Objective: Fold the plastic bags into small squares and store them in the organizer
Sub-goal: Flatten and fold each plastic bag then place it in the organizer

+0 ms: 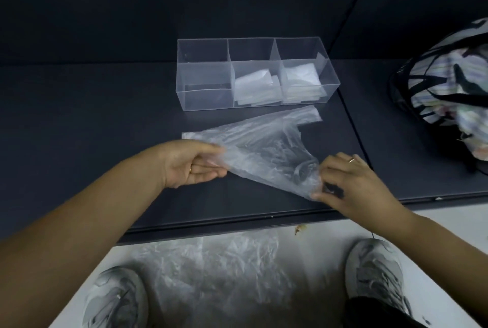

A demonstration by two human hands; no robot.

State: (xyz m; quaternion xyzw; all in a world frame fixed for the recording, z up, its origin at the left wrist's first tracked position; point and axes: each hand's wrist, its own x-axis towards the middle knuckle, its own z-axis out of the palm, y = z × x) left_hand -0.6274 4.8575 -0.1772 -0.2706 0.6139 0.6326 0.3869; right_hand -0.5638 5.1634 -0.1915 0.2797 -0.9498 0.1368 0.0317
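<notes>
Fingers of left hand and right hand pinch clear crinkled plastic bag, half-flattened.

Dark matte wall fills the field from 9 to 12 o'clock and meets a second wall panel at 1 o'clock along a slanted corner line. Below lies a low dark platform in two slabs: the main slab at centre and 9 o'clock, and the side slab at 3 o'clock, divided by a narrow seam. A striped fabric bundle with black straps rests on the side slab. Pale floor spans 4 to 8 o'clock, bearing a small brown scrap just beside the platform edge. Lighting is dim.
</notes>
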